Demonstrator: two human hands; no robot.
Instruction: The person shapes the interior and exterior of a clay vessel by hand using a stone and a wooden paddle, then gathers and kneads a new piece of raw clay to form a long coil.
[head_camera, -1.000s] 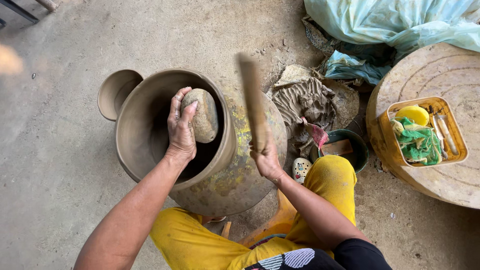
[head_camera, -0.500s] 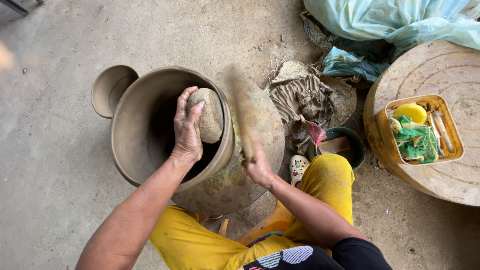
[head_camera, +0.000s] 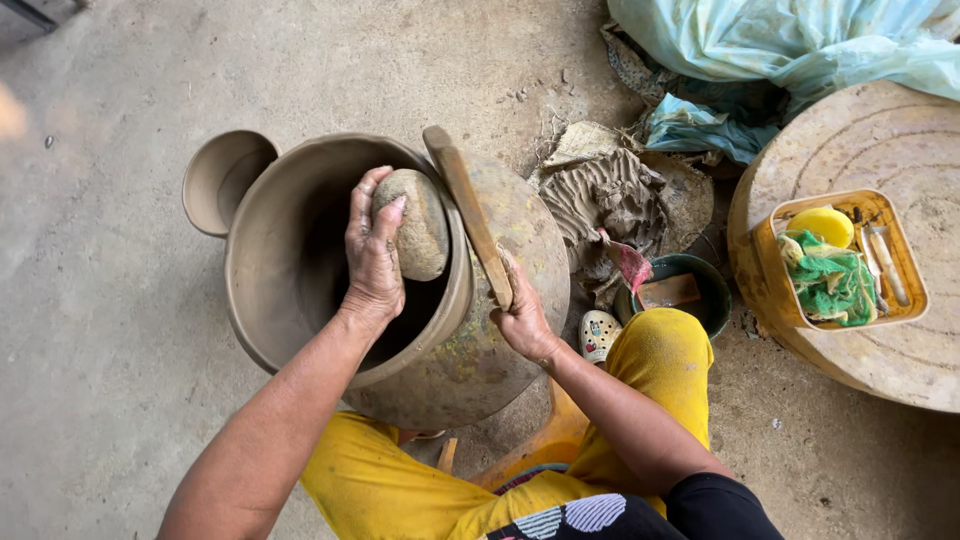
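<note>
A large unfired clay pot (head_camera: 300, 290) lies tilted against my knees, its mouth facing up and left. My left hand (head_camera: 373, 255) reaches inside the mouth and grips a rounded grey stone (head_camera: 418, 225), pressed against the inner wall. My right hand (head_camera: 522, 318) holds a flat wooden paddle (head_camera: 468, 212) by its lower end, and the blade lies against the pot's outer wall opposite the stone. Yellow trousers (head_camera: 660, 370) cover my legs below the pot.
A small clay bowl (head_camera: 222, 178) sits at the pot's upper left. Muddy cloths (head_camera: 615, 200) and a dark bowl (head_camera: 678, 292) lie to the right. A round wooden block (head_camera: 900, 130) carries an orange tray (head_camera: 905, 305) of rags and tools. Pale plastic sheeting (head_camera: 790, 40) is behind.
The paddle, raised and blurred in mid-swing a second ago, has come down flat on the pot's outer wall. My left hand has kept the stone inside the rim.
</note>
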